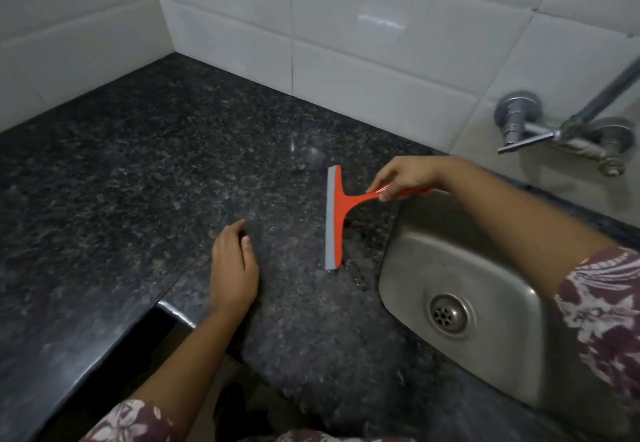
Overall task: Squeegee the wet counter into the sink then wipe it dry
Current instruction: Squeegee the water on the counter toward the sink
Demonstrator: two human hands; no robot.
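An orange squeegee (337, 213) with a grey rubber blade stands on the dark speckled granite counter (156, 171), just left of the steel sink (460, 268). My right hand (405, 177) grips its orange handle, reaching across the sink's far corner. The blade runs front to back, its lower end touching the counter near a few water drops. My left hand (233, 265) rests on the counter near the front edge, left of the blade, fingers relaxed and holding nothing.
A chrome wall tap (554, 130) sticks out above the sink at the right. White tiled walls close off the counter at the back and left. The counter's front edge (173, 310) steps inward just left of my left wrist. The sink drain (448, 315) is open.
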